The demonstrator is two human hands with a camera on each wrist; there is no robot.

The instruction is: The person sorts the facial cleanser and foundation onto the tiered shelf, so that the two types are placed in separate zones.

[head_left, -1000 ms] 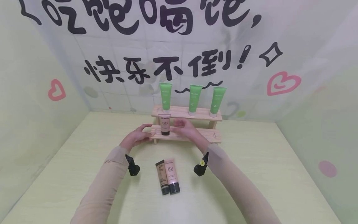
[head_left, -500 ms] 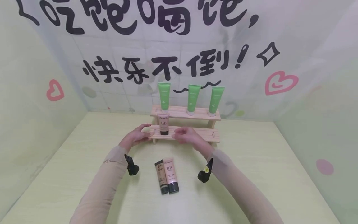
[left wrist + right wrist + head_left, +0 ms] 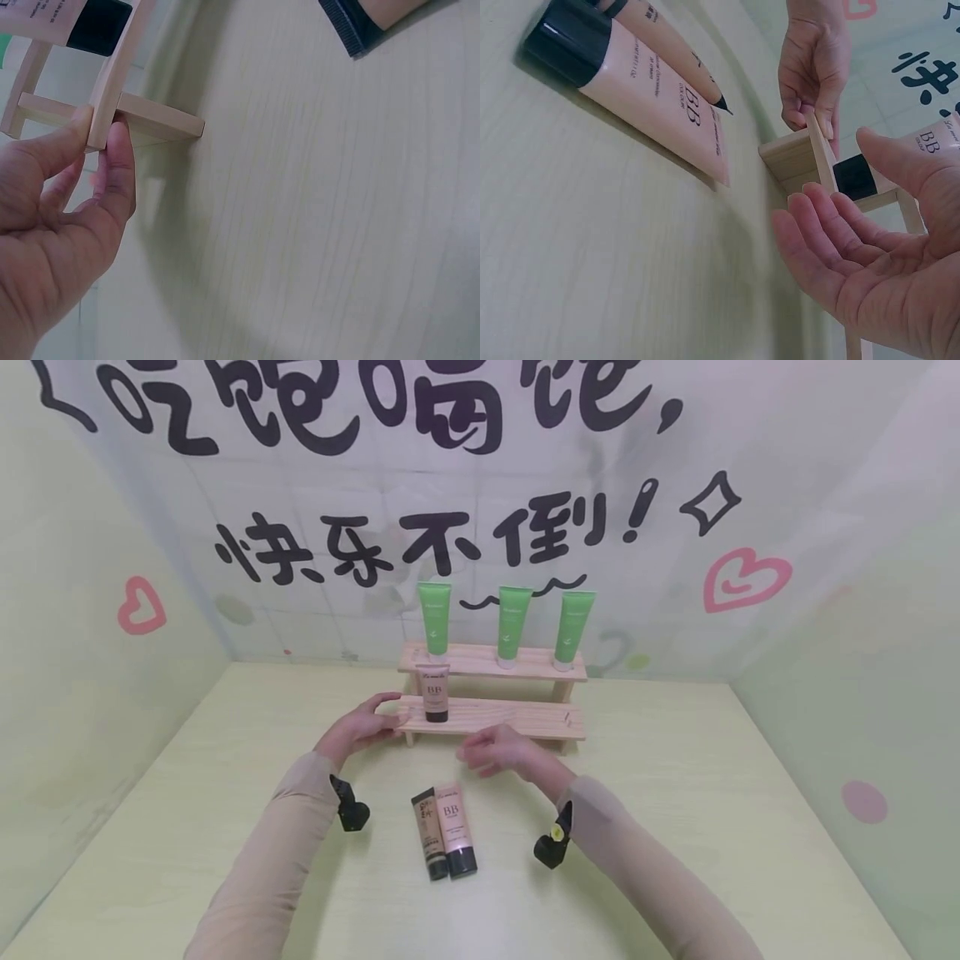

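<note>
A two-step wooden display stand (image 3: 517,717) stands at the back of the table. My left hand (image 3: 363,725) pinches the left end of its lower step, thumb above and fingers beneath, as the left wrist view shows. Upright on that step, near the left end, is a pink BB cream tube (image 3: 435,695) with a black cap. My right hand (image 3: 506,752) hovers in front of the stand with nothing in it, its fingers loosely bent in the right wrist view. Closer to me, another pink BB cream tube (image 3: 454,822) lies beside a brown tube (image 3: 429,835) with black ends.
Along the stand's upper step, three green tubes stand on their white caps: a left green tube (image 3: 435,620), a middle green tube (image 3: 513,625) and a right green tube (image 3: 573,628). A printed wall (image 3: 360,635) rises close behind the stand.
My right hand has drawn away from the upright BB cream tube, back toward me and off the lower step. My left hand keeps its hold on the stand's end.
</note>
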